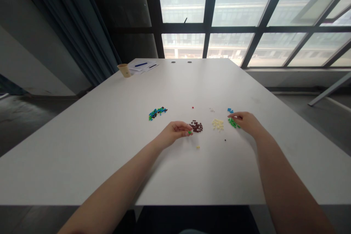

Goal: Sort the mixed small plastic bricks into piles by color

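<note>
Small coloured pieces lie in little heaps on a white table (109,146). My left hand (175,131) is curled, its fingertips pinching a tiny green piece (189,132) just left of a dark brown heap (196,127). My right hand (245,121) rests over a green heap (233,123), fingers pinched together at its far edge; what they hold is too small to make out. A cream heap (218,124) lies between the two hands. A mixed blue, green and dark heap (157,112) sits further left. A few blue pieces (230,110) lie beyond my right hand.
Stray single pieces: red (192,107), cream (211,109), yellow (197,147), black (225,140). A paper cup (124,70) and papers with pens (142,65) stand at the far left corner. Large windows rise behind the table; a dark curtain hangs at left.
</note>
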`<act>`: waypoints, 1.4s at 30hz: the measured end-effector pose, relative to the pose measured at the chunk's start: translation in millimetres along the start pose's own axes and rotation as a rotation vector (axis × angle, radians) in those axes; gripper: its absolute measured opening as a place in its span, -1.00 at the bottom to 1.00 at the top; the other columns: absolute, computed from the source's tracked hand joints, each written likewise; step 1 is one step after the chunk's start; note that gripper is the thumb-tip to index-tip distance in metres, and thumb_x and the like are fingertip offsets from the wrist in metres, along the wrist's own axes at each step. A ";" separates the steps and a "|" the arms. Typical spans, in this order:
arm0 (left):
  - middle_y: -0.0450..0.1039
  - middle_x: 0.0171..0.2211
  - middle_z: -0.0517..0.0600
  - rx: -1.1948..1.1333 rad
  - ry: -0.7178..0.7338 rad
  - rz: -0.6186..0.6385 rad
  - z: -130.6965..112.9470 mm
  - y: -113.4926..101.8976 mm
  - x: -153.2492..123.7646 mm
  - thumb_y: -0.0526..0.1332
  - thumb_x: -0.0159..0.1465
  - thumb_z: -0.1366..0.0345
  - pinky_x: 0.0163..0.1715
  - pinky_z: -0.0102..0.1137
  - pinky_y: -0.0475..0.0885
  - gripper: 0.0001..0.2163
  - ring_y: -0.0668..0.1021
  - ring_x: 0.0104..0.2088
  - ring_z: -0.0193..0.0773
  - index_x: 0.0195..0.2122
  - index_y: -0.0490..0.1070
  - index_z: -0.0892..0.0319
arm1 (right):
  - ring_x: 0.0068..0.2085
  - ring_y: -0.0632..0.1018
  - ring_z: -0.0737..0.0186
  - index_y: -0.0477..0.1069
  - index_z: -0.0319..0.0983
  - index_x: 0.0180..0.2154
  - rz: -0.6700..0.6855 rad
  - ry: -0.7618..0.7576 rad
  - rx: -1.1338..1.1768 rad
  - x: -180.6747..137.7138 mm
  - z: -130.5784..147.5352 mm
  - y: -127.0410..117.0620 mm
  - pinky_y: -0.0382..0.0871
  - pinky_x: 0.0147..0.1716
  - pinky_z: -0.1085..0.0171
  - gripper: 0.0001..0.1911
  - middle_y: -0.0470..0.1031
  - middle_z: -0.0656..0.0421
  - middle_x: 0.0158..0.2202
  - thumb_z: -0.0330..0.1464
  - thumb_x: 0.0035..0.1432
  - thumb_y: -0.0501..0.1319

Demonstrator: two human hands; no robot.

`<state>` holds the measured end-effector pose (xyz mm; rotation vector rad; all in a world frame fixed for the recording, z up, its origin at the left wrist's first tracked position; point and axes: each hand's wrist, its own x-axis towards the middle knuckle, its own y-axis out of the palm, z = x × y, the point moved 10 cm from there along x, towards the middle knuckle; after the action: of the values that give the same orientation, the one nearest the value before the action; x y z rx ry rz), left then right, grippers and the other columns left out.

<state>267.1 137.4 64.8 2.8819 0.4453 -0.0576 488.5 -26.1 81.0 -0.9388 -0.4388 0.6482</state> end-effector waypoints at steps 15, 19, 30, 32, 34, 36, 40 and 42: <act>0.51 -0.53 -0.01 -0.001 -0.026 0.037 4.9 7.1 0.7 0.42 -0.17 0.26 -0.30 -0.39 0.40 -0.77 0.52 -0.46 -0.34 -0.52 0.48 0.26 | -0.51 0.31 0.38 0.44 -0.22 -0.20 -0.177 -0.641 0.319 -62.5 152.1 20.6 0.22 -0.45 0.35 -0.76 0.35 0.21 -0.52 -0.34 0.10 0.09; 0.50 -0.55 -0.03 0.001 -0.017 0.040 2.3 9.3 0.4 0.41 -0.15 0.26 -0.31 -0.39 0.38 -0.79 0.49 -0.48 -0.34 -0.53 0.48 0.26 | -0.44 0.36 0.35 0.42 -0.18 -0.22 -0.100 -0.819 0.414 -90.2 182.4 36.1 0.26 -0.41 0.33 -0.80 0.37 0.19 -0.46 -0.39 0.08 0.12; 0.46 -0.54 -0.04 0.081 0.025 0.057 5.6 6.9 3.4 0.37 -0.09 0.17 -0.35 -0.43 0.30 -0.75 0.42 -0.49 -0.38 -0.45 0.52 0.25 | -0.42 0.38 0.35 0.45 -0.19 -0.30 -0.161 -0.816 0.418 -85.3 178.2 40.8 0.27 -0.40 0.34 -0.87 0.35 0.20 -0.49 -0.40 0.09 0.14; 0.49 -0.45 -0.01 0.095 0.026 0.047 5.8 5.4 3.2 0.36 -0.06 0.18 -0.35 -0.44 0.30 -0.71 0.42 -0.45 -0.38 -0.34 0.52 0.23 | -0.43 0.37 0.36 0.47 -0.20 -0.32 -0.157 -0.783 0.388 -79.5 174.8 37.0 0.27 -0.40 0.34 -0.86 0.35 0.20 -0.49 -0.40 0.10 0.13; 0.50 -0.34 0.03 0.096 0.019 0.032 6.7 2.6 3.4 0.34 -0.03 0.19 -0.34 -0.45 0.30 -0.67 0.43 -0.41 -0.38 -0.23 0.50 0.20 | -0.45 0.36 0.37 0.48 -0.22 -0.33 -0.184 -0.719 0.343 -68.7 163.0 24.2 0.24 -0.41 0.35 -0.85 0.35 0.20 -0.49 -0.38 0.11 0.13; 0.50 -0.30 0.04 0.094 0.013 0.009 8.1 -1.7 4.1 0.32 0.00 0.16 -0.34 -0.45 0.30 -0.66 0.44 -0.39 -0.38 -0.21 0.48 0.20 | -0.47 0.33 0.37 0.49 -0.23 -0.33 -0.262 -0.617 0.282 -53.3 137.8 1.2 0.21 -0.42 0.35 -0.83 0.33 0.21 -0.51 -0.35 0.10 0.14; 0.49 -0.31 0.04 0.113 -0.009 -0.027 11.5 -8.8 5.0 0.29 0.02 0.12 -0.32 -0.44 0.29 -0.66 0.44 -0.38 -0.38 -0.23 0.46 0.21 | -0.56 0.24 0.38 0.53 -0.22 -0.30 -0.369 -0.267 0.124 -17.7 46.3 -42.9 0.11 -0.51 0.34 -0.75 0.19 0.26 -0.60 -0.24 0.02 0.18; 0.48 -0.32 0.04 0.122 -0.017 -0.034 11.8 -9.9 4.7 0.29 0.03 0.10 -0.32 -0.44 0.28 -0.67 0.44 -0.37 -0.37 -0.24 0.45 0.21 | -0.59 0.23 0.38 0.55 -0.22 -0.38 -0.273 -0.047 0.014 -3.5 -7.7 -44.8 0.07 -0.55 0.33 -0.76 0.18 0.27 -0.66 -0.23 -0.09 0.24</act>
<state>268.5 145.3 50.8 2.9905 0.5048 -0.1186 504.8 -52.2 114.6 -0.8329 -0.5919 0.4246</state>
